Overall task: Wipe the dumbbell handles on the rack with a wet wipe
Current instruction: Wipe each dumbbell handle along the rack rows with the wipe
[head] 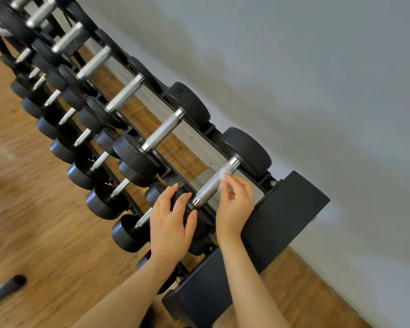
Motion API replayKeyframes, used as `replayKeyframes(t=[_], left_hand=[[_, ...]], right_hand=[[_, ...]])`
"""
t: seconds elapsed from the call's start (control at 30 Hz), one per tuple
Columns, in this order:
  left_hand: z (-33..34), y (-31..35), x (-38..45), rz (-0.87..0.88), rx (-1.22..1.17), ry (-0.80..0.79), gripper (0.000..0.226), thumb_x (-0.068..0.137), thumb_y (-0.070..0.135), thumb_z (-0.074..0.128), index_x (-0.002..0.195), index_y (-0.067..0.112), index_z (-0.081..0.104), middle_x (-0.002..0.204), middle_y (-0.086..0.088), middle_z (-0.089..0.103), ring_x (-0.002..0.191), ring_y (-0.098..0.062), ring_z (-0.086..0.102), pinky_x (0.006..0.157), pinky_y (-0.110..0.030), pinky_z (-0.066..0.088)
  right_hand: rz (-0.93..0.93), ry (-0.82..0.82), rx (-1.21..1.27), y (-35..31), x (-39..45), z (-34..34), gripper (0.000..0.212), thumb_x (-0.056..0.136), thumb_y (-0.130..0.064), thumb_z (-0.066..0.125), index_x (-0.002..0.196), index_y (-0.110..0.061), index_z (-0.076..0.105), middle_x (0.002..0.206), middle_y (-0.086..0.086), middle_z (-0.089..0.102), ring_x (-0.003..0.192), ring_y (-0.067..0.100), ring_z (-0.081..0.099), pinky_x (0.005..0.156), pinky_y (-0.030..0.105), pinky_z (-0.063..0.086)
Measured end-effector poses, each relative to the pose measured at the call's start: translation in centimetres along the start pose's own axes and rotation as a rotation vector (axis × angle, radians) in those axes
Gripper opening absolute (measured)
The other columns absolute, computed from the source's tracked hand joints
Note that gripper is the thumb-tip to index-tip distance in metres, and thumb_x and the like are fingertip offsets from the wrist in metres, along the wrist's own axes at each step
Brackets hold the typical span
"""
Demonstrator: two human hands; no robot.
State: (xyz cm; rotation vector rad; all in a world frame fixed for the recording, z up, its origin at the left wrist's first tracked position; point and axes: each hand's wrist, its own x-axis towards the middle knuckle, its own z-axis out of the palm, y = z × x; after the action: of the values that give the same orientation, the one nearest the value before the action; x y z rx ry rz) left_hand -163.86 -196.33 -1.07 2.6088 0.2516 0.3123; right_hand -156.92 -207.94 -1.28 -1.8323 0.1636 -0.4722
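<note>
Right hand (234, 204) pinches white wet wipe (223, 178) in fingertips, grip narrow, wipe pressed on knurled handle (214, 184) of end dumbbell, top tier of rack (287, 204), by rack's black end panel. Left hand (171, 223) rests flat on that dumbbell's near black head (189, 210), fingers straight, holding nothing. Wipe small, partly hidden by fingers; seems bunched. More dumbbells (162, 131) line rack's tiers. Wood floor (33, 197) below, grey wall (317, 79) behind.

A plain grey wall (317, 79) is met by a wood-plank floor (33, 185).
The warm brown boards are seen running in long strips, with soft daylight spread evenly across the wall; a dark cylindrical object (5, 290) is partly shown at lower left.
</note>
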Motion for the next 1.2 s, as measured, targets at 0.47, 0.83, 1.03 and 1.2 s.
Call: replayKeyframes(t=[0.47, 0.83, 1.03, 1.2], left_hand=[[0.1, 0.0, 0.0, 0.004, 0.000, 0.011, 0.047, 0.094, 0.044, 0.041, 0.127, 0.017, 0.060, 0.146, -0.010, 0.045, 0.136, -0.028, 0.037, 0.109, -0.042, 0.028], [0.0, 0.0, -0.1, -0.013, -0.006, -0.008, 0.046, 0.094, 0.045, 0.041, 0.129, 0.020, 0.057, 0.147, -0.008, 0.043, 0.137, -0.026, 0.035, 0.109, -0.040, 0.026], [-0.1, 0.4, -0.1, -0.057, -0.052, -0.036, 0.053, 0.095, 0.047, 0.040, 0.142, 0.024, 0.046, 0.152, -0.007, 0.037, 0.142, -0.026, 0.031, 0.111, -0.041, 0.024], [-0.5, 0.7, -0.2, -0.098, -0.070, -0.074, 0.058, 0.095, 0.046, 0.043, 0.147, 0.021, 0.041, 0.156, -0.006, 0.033, 0.145, -0.026, 0.028, 0.114, -0.043, 0.024]], right_hand=[[-0.139, -0.117, -0.126, 0.2, -0.2, -0.3, 0.023, 0.093, -0.010, 0.063, 0.115, -0.009, 0.069, 0.107, -0.006, 0.055, 0.098, 0.014, 0.059, 0.083, 0.019, 0.053], [-0.385, -0.292, -0.337, -0.4, 2.4, -1.7, 0.032, 0.095, -0.024, 0.053, 0.115, -0.005, 0.068, 0.112, 0.004, 0.063, 0.107, 0.016, 0.054, 0.089, 0.016, 0.048], [-0.547, -0.476, -0.475, 0.3, 1.7, -1.8, 0.032, 0.087, -0.016, 0.060, 0.114, -0.002, 0.069, 0.111, 0.008, 0.067, 0.104, 0.024, 0.057, 0.084, 0.033, 0.057], [-0.734, -0.499, -0.543, -0.1, 3.7, -2.3, 0.023, 0.088, -0.017, 0.061, 0.104, -0.007, 0.073, 0.103, 0.003, 0.070, 0.102, 0.022, 0.060, 0.083, 0.036, 0.054]])
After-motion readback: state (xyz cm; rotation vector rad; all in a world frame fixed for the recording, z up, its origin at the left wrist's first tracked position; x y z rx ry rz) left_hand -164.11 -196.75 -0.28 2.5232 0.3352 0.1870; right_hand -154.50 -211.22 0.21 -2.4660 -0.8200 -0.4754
